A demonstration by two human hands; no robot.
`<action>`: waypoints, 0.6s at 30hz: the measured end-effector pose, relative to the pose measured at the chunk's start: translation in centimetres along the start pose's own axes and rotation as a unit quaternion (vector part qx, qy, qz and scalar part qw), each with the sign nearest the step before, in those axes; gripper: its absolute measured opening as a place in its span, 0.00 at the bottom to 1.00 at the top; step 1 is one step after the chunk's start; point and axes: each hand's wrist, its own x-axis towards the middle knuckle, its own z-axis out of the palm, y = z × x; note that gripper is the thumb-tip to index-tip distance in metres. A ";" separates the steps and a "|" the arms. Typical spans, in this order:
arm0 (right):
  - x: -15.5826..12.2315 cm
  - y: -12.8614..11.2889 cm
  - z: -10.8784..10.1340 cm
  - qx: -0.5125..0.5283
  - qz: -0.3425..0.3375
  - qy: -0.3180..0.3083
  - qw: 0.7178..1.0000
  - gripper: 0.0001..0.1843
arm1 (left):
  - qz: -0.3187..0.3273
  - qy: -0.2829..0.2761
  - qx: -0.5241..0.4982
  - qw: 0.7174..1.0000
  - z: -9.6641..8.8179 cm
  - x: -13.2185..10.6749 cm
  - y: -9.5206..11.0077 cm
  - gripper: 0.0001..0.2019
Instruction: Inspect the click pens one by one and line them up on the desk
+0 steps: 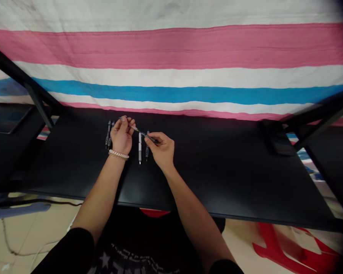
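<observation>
We observe two bare hands working over a black surface (pixel 217 171). The left hand (pixel 121 136) is nearly closed, its thumb and fingertips (pixel 130 122) pinching one end of a slim pen (pixel 138 130). The right hand (pixel 161 149) is likewise nearly closed and pinches the opposite end between thumb and forefinger. The slim pen therefore spans the gap between the hands, raised above the surface. We judge that gripping it at two points steadies the barrel along its length.

Two dark pens (pixel 109 134) lie side by side just left of the left hand, partly hidden by it. A white-barrelled pen (pixel 140 147) and a third dark pen (pixel 147 147) lie close together between the hands, beneath the slim pen. All four lie roughly parallel, with their long axes pointing toward the person. We take this arrangement to keep each pen separately reachable.

A beaded bracelet (pixel 118 154) encircles the left wrist. A striped pink, white and blue cloth (pixel 171 49) hangs beyond the far edge of the surface. A red plastic stool (pixel 286 247) stands on the tiled floor (pixel 237 238) at lower right.
</observation>
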 end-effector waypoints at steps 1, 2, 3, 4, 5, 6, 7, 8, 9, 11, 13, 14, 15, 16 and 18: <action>-0.1 0.0 0.1 -0.005 -0.013 0.006 1.000 0.08 | -0.008 -0.011 -0.006 1.000 0.3 -0.4 -0.1 0.07; -0.2 0.0 0.2 -0.012 -0.026 0.011 1.000 0.07 | -0.017 -0.022 -0.011 1.000 0.7 -0.8 -0.1 0.08; -0.3 -0.1 0.4 -0.022 -0.040 0.015 0.999 0.06 | -0.026 -0.031 -0.016 0.999 1.1 -1.2 -0.1 0.09; -0.4 -0.1 0.5 -0.034 -0.054 0.016 0.998 0.06 | -0.034 -0.038 -0.021 0.999 1.4 -1.6 -0.1 0.09; -0.5 -0.2 0.5 -0.048 -0.066 0.015 0.997 0.06 | -0.040 -0.039 -0.027 0.998 1.6 -1.8 -0.1 0.09; -0.6 -0.3 0.6 -0.060 -0.077 0.014 0.995 0.07 | -0.045 -0.038 -0.033 0.998 1.8 -2.0 0.0 0.09; -0.8 -0.3 0.7 -0.070 -0.086 0.013 0.994 0.08 | -0.049 -0.035 -0.040 0.997 1.9 -2.0 0.1 0.08; -0.9 -0.3 0.7 -0.077 -0.088 0.014 0.993 0.09 | -0.053 -0.031 -0.047 0.997 1.9 -2.0 0.1 0.07; -0.9 -0.2 0.7 -0.079 -0.084 0.015 0.993 0.10 | -0.056 -0.028 -0.053 0.997 1.9 -2.0 0.2 0.06; -1.0 -0.1 0.8 -0.058 -0.048 0.013 0.997 0.11 | -0.057 -0.024 -0.059 0.996 1.9 -1.9 0.2 0.05; -0.9 0.0 0.8 -0.019 0.013 0.001 1.000 0.16 | -0.054 -0.027 -0.056 0.997 1.9 -1.8 0.2 0.06; -0.8 0.0 0.7 0.002 0.039 -0.006 0.999 0.18 | -0.052 -0.030 -0.051 0.997 1.9 -1.8 0.2 0.06; -0.7 0.0 0.7 0.020 0.054 -0.011 0.998 0.20 | -0.049 -0.033 -0.045 0.997 1.8 -1.8 0.2 0.07; -0.5 -0.1 0.6 0.032 0.056 -0.012 0.998 0.22 | -0.044 -0.033 -0.041 0.998 1.8 -1.8 0.1 0.07; -0.3 -0.2 0.5 0.036 0.028 -0.016 0.999 0.26 | -0.029 -0.021 -0.038 0.999 1.6 -1.6 0.1 0.08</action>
